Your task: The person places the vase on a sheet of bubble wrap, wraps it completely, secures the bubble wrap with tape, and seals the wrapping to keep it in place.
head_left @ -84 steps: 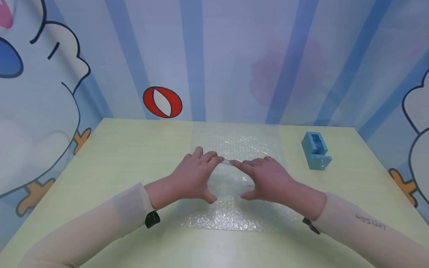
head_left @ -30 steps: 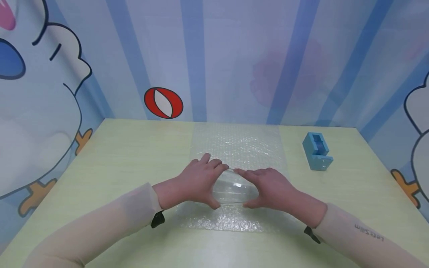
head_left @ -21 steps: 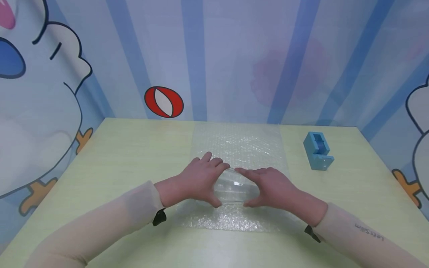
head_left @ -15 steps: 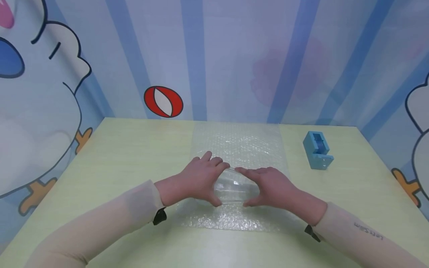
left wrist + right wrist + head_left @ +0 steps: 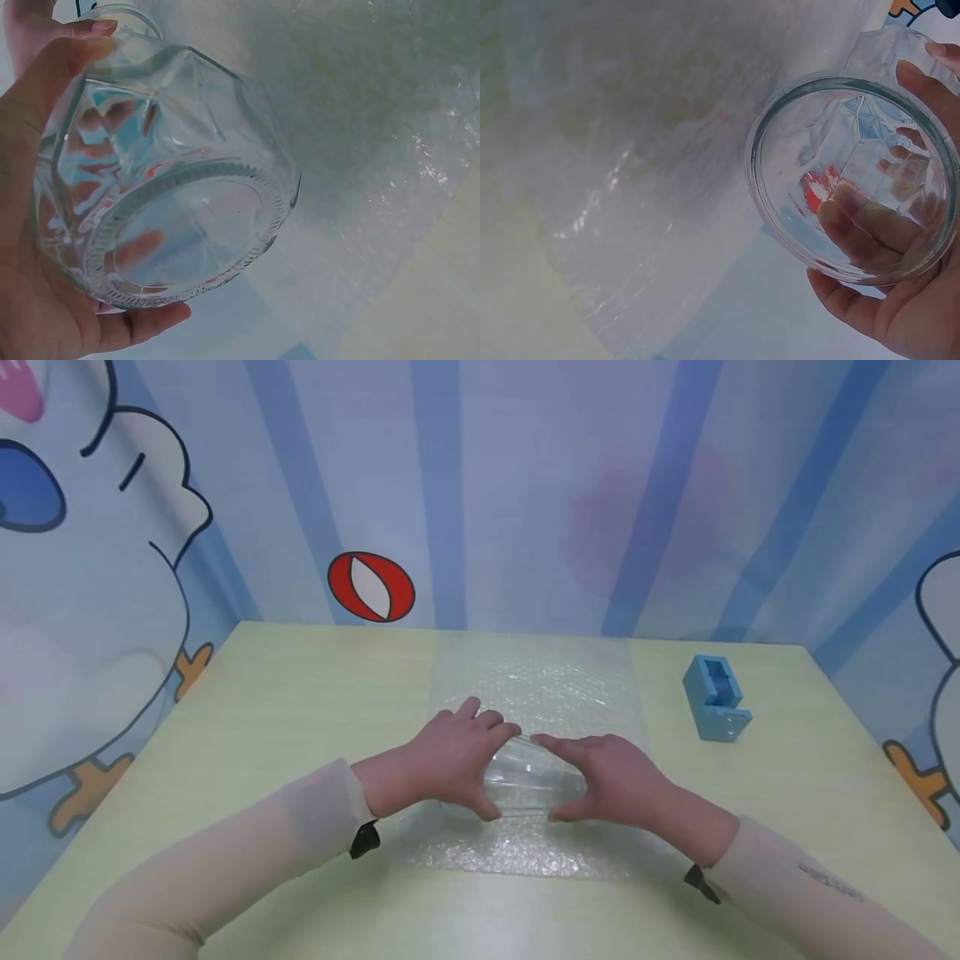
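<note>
Both hands hold one clear glass vase (image 5: 525, 774), which lies sideways between them over a sheet of bubble wrap (image 5: 540, 681). My left hand (image 5: 457, 760) grips the base end, thumb on the near side and fingers on the far side. In the left wrist view the faceted vase (image 5: 187, 217) shows its round ribbed base. My right hand (image 5: 622, 781) curls round the mouth end. The round rim of the vase (image 5: 761, 142) faces the right wrist camera, and fingers show through the glass. Whether the vase touches the wrap, I cannot tell.
A blue tape dispenser (image 5: 716, 702) stands on the pale table (image 5: 315, 693), to the right of the bubble wrap. Behind the table rises a blue striped backdrop (image 5: 517, 502) with printed cartoon figures.
Since the earliest frame, both hands and the vase have come slightly nearer to me and to the right. Over the last second they stay almost still; the head view shifts slightly.
</note>
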A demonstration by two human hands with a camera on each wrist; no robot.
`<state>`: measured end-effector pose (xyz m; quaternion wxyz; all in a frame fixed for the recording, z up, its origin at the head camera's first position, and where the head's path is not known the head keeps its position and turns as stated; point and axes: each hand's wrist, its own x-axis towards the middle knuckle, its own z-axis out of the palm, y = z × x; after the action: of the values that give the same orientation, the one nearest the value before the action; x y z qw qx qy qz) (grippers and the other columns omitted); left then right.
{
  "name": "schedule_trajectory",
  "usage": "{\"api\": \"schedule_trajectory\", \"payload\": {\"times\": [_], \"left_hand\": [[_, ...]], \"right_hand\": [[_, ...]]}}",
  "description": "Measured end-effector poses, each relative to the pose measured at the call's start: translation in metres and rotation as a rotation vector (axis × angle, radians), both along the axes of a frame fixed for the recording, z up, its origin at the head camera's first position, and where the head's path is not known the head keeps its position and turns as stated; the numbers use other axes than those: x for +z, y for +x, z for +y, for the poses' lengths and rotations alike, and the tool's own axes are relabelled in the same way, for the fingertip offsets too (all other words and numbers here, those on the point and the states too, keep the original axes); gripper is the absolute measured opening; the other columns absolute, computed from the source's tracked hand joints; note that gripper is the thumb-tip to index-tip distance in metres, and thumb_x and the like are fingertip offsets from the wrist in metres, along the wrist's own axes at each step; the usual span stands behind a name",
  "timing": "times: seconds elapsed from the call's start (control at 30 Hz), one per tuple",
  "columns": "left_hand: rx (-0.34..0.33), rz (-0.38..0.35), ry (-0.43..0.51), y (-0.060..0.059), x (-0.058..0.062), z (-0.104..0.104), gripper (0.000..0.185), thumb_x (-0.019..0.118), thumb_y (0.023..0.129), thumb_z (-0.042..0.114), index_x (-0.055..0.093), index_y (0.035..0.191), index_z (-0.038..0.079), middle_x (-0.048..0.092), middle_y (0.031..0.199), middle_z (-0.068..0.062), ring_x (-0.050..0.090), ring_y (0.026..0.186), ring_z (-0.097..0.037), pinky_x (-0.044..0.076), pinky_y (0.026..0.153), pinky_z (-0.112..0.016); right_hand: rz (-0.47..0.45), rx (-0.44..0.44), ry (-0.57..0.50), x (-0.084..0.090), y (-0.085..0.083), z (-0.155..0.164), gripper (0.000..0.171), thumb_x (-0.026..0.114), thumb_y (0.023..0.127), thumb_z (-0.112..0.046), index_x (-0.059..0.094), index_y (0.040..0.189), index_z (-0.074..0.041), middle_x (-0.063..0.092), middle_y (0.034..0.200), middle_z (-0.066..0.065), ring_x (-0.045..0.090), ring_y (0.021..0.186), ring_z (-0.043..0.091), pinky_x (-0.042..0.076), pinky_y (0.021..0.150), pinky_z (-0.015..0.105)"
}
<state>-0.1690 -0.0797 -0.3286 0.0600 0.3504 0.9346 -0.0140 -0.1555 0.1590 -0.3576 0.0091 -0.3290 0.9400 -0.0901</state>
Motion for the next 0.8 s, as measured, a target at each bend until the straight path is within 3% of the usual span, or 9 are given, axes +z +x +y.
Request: {"api": "schedule_trajectory", "payload": {"times": [0.2, 0.43, 0.53, 0.8], "left_hand": [[0.005, -0.03, 0.02, 0.001, 0.0, -0.001, 0.096, 0.086, 0.071, 0.059, 0.05, 0.15, 0.017, 0.059, 0.145, -0.007, 0.052, 0.12, -0.027, 0.056, 0.09, -0.045], [0.001, -0.061, 0.174, 0.007, -0.007, -0.026, 0.099, 0.087, 0.075, 0.054, 0.042, 0.156, 0.019, 0.042, 0.161, -0.012, 0.044, 0.145, -0.038, 0.045, 0.116, -0.054], [0.021, -0.043, 0.231, 0.018, -0.01, -0.044, 0.103, 0.089, 0.075, 0.05, 0.038, 0.158, 0.016, 0.037, 0.164, -0.015, 0.038, 0.151, -0.038, 0.04, 0.12, -0.056], [0.125, 0.07, 0.312, 0.056, -0.024, -0.072, 0.109, 0.09, 0.075, 0.045, 0.033, 0.159, 0.008, 0.039, 0.162, -0.016, 0.046, 0.146, -0.036, 0.049, 0.112, -0.051]], "right_hand": [[-0.004, -0.008, 0.006, 0.003, 0.003, -0.001, 0.09, 0.088, 0.075, -0.049, 0.053, 0.15, -0.015, 0.079, 0.108, 0.004, 0.072, 0.084, 0.016, 0.058, 0.087, 0.043], [-0.013, -0.019, -0.002, 0.001, 0.002, -0.003, 0.09, 0.088, 0.075, -0.049, 0.053, 0.15, -0.014, 0.077, 0.12, 0.009, 0.075, 0.098, 0.025, 0.058, 0.092, 0.047], [-0.026, -0.032, -0.003, -0.001, 0.001, -0.004, 0.091, 0.088, 0.075, -0.049, 0.052, 0.151, -0.015, 0.075, 0.126, 0.011, 0.074, 0.106, 0.029, 0.058, 0.096, 0.049], [-0.032, -0.036, -0.004, 0.0, 0.002, -0.002, 0.094, 0.088, 0.074, -0.05, 0.05, 0.152, -0.016, 0.074, 0.126, 0.012, 0.074, 0.108, 0.03, 0.057, 0.097, 0.049]]}}
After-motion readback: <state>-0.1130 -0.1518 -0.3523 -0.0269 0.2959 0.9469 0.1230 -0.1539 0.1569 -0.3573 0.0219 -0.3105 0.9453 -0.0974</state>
